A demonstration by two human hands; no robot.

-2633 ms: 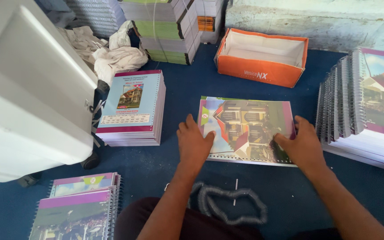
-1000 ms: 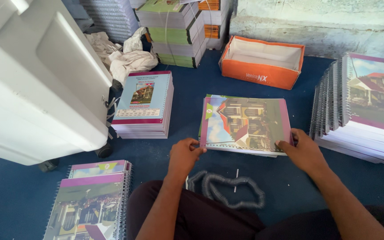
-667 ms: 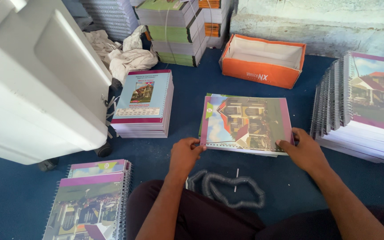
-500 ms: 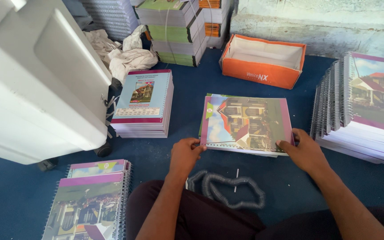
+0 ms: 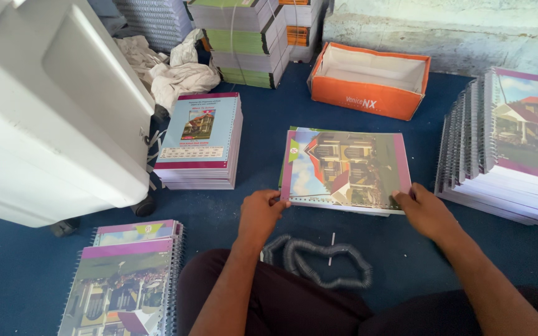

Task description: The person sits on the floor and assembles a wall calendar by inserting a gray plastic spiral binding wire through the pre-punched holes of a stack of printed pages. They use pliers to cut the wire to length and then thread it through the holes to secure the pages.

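Fingers: both sets were curled against the near edge of a small stack of loose notebook sheets [image 5: 344, 171] topped with a house-picture cover; thumbs on top, fingertips tucked at the lower corners, neither hand spread flat.
Left hand: the left hand [image 5: 261, 213] pinched the near-left corner, right where the punched margin ran along the front edge.
Right hand: the right hand [image 5: 428, 213] gripped the near-right corner, knuckles up, fingers bent under the sheets as far as could be told.
Stack position: it lay on the blue floor mat [image 5: 263, 137] directly before the seated person, between a pile of light-blue covered books [image 5: 200, 140] to the left and a leaning row of spiral-bound notebooks [image 5: 505, 149] to the right.
Coil: a grey plastic binding coil [image 5: 319, 261] lay loose on the mat, just beside the person's knee and near the stack's front edge.
Other things: an orange cardboard box [image 5: 368, 81] stood open behind; a white machine housing [image 5: 51, 112] filled the left; finished spiral notebooks [image 5: 126, 280] sat at lower left.
Step in hand: judging by the grip, the sheets were being squared and steadied along the punched edge.
Next move calls for: keeping the holes aligned while one hand lets go, so the pages do not slide apart.
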